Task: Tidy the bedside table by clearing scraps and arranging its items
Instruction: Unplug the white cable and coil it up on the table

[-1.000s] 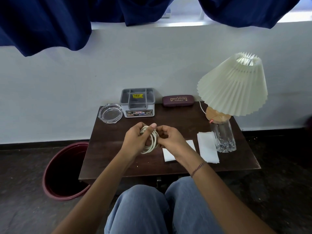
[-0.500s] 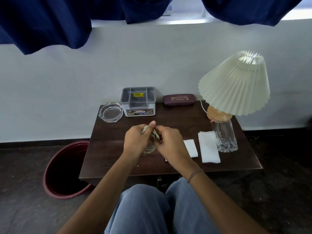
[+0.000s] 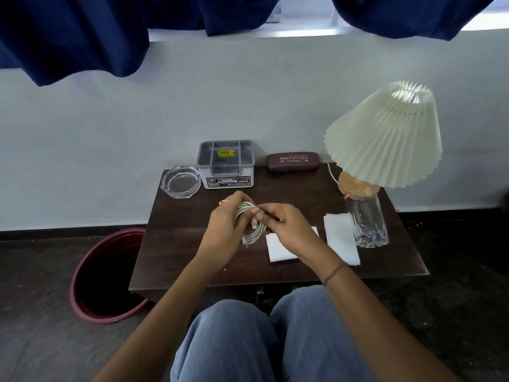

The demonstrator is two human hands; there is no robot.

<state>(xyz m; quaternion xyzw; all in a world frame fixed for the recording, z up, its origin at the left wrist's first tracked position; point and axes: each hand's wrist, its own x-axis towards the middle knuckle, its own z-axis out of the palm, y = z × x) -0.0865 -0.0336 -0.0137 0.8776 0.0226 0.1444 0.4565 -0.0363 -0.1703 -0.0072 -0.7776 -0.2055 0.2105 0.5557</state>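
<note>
The dark wooden surface (image 3: 187, 244) stands against a pale wall under blue curtains, and above its middle we find both hands closed on the white cable coil (image 3: 252, 226). A second ago we saw that coil as a wide, round loop held open between them; now it is drawn into a narrower, flatter hank. The left hand (image 3: 223, 230) has its fingers curled round the coil's left side, while the right hand (image 3: 287, 230) pinches the strands with thumb and fingers, a plug end showing just below the thumb. We judge that the winding is done and the loose end is being tucked or secured, so the cable is nearly ready to be set down. Everything else sits as it did: the glass ashtray (image 3: 180, 181) and grey organiser box (image 3: 225, 164) side by side at the back, the spectacle case (image 3: 292, 160) to their right, the pleated lamp (image 3: 385, 136) at the right corner with the glass tumbler (image 3: 367, 221) in front of it. The two white paper pieces (image 3: 340, 238) lie flat on the right half, one partly under the right wrist, and we take them for the scraps not yet cleared. The maroon bin (image 3: 91, 285) waits on the floor at the left. We cannot tell where the cable is meant to go, though the organiser looks a likely home.
</note>
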